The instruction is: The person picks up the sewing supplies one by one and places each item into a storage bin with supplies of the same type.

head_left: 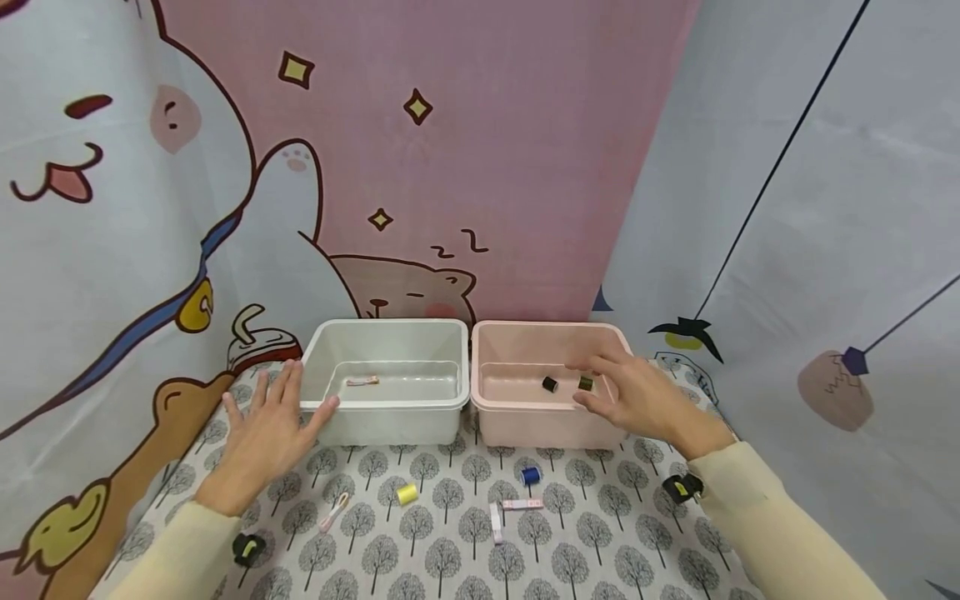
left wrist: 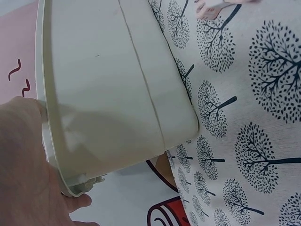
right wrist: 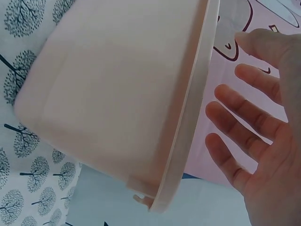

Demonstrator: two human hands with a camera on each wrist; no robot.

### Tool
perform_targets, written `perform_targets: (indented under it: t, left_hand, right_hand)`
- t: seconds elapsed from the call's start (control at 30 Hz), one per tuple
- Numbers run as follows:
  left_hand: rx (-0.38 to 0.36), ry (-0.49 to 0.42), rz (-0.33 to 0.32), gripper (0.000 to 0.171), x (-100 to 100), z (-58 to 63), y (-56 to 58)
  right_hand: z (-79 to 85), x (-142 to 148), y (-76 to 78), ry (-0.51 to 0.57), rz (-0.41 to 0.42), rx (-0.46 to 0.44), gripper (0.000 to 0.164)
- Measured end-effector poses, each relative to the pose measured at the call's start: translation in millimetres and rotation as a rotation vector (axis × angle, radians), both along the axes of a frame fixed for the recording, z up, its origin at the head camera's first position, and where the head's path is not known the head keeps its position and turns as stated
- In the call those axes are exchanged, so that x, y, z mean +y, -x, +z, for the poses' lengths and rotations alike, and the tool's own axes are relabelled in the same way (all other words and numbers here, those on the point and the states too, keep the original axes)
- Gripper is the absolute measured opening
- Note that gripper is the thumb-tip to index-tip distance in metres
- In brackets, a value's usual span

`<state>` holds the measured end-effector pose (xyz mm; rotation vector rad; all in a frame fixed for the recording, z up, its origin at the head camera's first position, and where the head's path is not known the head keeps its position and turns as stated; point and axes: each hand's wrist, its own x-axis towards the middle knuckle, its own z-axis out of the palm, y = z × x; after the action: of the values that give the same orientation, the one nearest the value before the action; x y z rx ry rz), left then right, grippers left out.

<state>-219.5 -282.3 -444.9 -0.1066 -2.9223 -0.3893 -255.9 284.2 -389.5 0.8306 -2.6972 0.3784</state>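
Note:
My left hand (head_left: pixel 267 429) rests with spread fingers at the near left corner of the white bin (head_left: pixel 390 423); in the left wrist view it touches the rim. Above the right part of the pink bin (head_left: pixel 551 427) hovers my right hand (head_left: pixel 645 396), its fingers apart and nothing held. Inside the pink bin, beside that hand, lie a dark spool of thread (head_left: pixel 550 384) and a dark green spool (head_left: pixel 585 382). A small pinkish, narrow item (head_left: pixel 363 381) lies in the white bin; its kind is too small to tell.
On the tree-print cloth in front of the bins lie a yellow spool (head_left: pixel 407 494), a blue spool (head_left: pixel 531 476), two pale printed strips like folded measuring tape, one of them pink (head_left: pixel 522 504), and a slim pinkish-white item (head_left: pixel 334 512). A printed curtain (head_left: pixel 480 167) hangs behind.

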Motion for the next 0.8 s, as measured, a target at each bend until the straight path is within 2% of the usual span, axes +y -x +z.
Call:
perform_targets:
  t: [0.13,0.37,0.8]
  left_hand:
    - [-0.003,0.001,-0.004,0.107,0,0.3,0.1]
    - [-0.008,0.003,0.000,0.108,-1,-0.6,0.6]
    - [-0.003,-0.008,0.008,0.109,-1,-1.5,1.6]
  right_hand:
    - [-3.0,-2,-10.2,0.016,0.024,0.023,0.045]
    - [-10.5,-7,-23.6,0.051,0.107,0.115,0.049]
    - [-22.7,-13,-44.5,0.046,0.110,0.126,0.046]
